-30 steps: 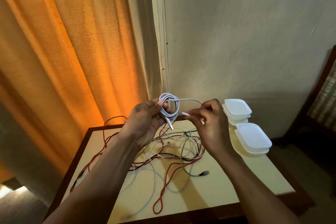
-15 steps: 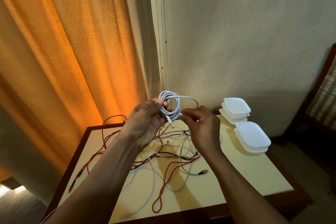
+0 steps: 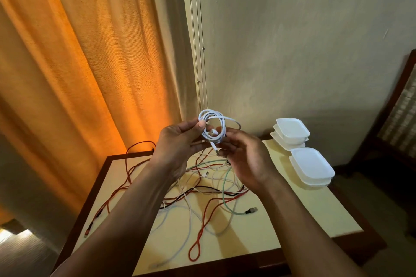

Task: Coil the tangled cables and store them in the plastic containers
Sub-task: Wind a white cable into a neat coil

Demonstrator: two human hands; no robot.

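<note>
A white cable wound into a small coil (image 3: pixel 212 127) is held up above the table. My left hand (image 3: pixel 180 144) grips the coil's left side between thumb and fingers. Just right of it, my right hand (image 3: pixel 245 159) has its fingertips on the coil's lower right side, near the hanging plug end. Below lies a tangle of red, white, green and black cables (image 3: pixel 202 186) on the cream table top (image 3: pixel 292 213). White plastic containers stand at the table's right: a far stack (image 3: pixel 291 132) and a near stack (image 3: pixel 311 166).
An orange curtain (image 3: pixel 78 63) hangs at the left and behind the table. A pale wall (image 3: pixel 292 40) stands behind. A dark wooden chair (image 3: pixel 400 119) is at the far right. A red cable end (image 3: pixel 87 231) trails near the table's left edge.
My right hand moved left, from holding the cable's loose end out to the side, up against the coil. The loose loop at the right has shrunk into the coil.
</note>
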